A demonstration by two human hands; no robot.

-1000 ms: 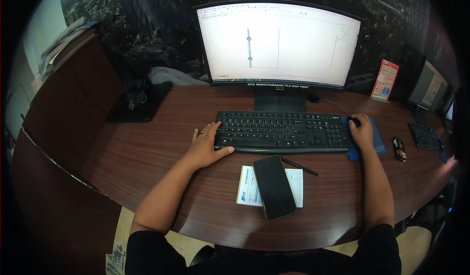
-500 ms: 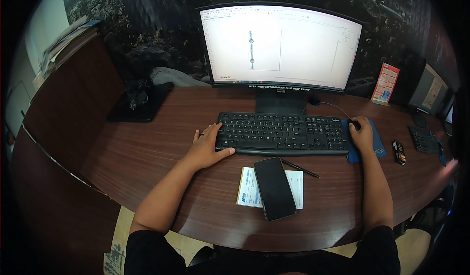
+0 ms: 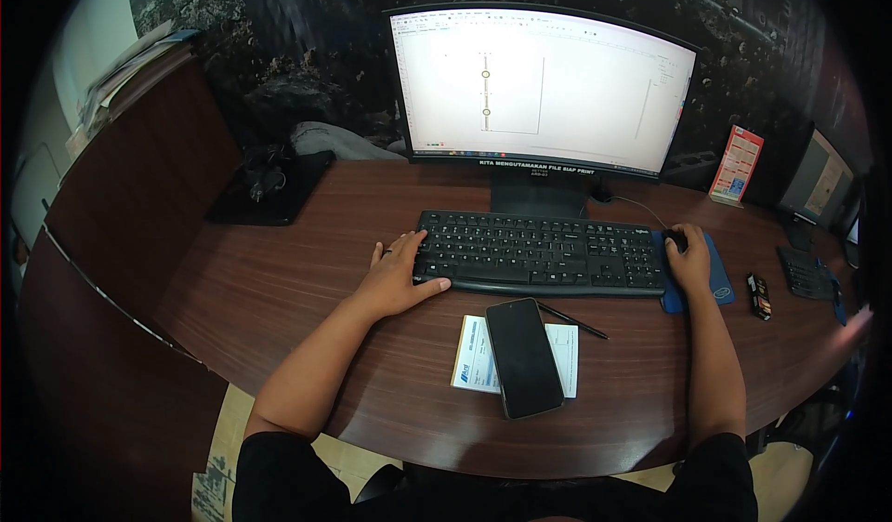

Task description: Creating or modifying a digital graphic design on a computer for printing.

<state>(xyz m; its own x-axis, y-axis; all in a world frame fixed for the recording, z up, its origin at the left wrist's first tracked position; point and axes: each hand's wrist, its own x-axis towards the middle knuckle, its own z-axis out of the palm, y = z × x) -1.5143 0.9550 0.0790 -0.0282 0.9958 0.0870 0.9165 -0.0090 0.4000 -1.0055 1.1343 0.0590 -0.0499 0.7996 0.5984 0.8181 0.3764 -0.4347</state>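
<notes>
My left hand (image 3: 398,276) rests at the left end of a black keyboard (image 3: 539,252), its fingertips on the edge keys and its thumb stretched toward the near corner. A black computer mouse (image 3: 676,237) lies under my right hand (image 3: 688,262), whose fingers curl over it on a blue mouse pad (image 3: 721,280). Behind the keyboard stands a curved monitor (image 3: 595,85); its bright screen shows a white page with a narrow vertical strip bearing two small round shapes.
Nearer me, a dark phone (image 3: 525,359) lies across a paper pad (image 3: 471,364), with a black pencil or pen (image 3: 573,319) beside it. To the right are a small black box (image 3: 759,296), a red-and-white card stand (image 3: 736,164) and another keyboard (image 3: 806,273). Cables sit on a black base (image 3: 268,187) at left.
The strip on the screen has turned from bluish to yellowish-brown. The whole view has shifted slightly. Both hands keep their places on the keyboard and mouse.
</notes>
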